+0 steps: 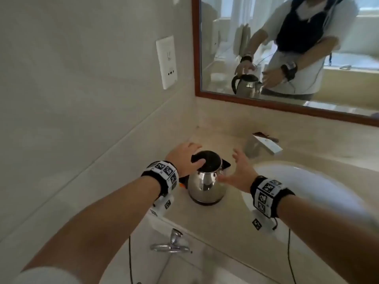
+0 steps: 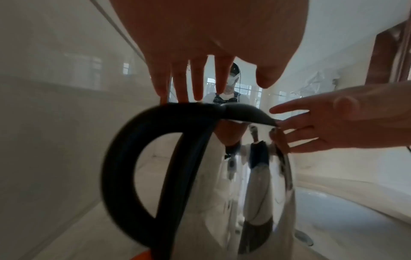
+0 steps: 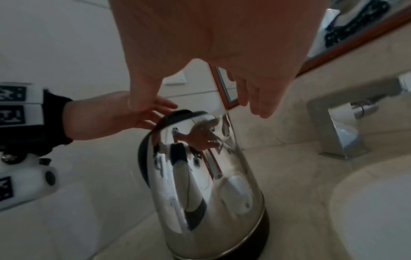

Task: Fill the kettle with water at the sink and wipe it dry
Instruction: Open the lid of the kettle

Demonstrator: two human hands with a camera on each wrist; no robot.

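Head view: one steel kettle [image 1: 206,182] stands upright on the beige counter [image 1: 231,203], its long axis vertical, between the two hands. The left hand [image 1: 185,160] lies over the black handle top and lid edge with fingers spread and fairly straight; the thumb touches the lid [image 1: 207,160]. The right hand [image 1: 239,173] is just beside the body's spout side, fingers spread, holding nothing. The spout points away from the left hand, toward the right hand and the one white basin [image 1: 307,193] beyond it. The handle [image 2: 142,176] faces the tiled wall [image 1: 82,99], which stands close beyond the left hand. One chrome tap [image 1: 264,145] stands past the right fingertips. The counter's front edge lies under the wrists.
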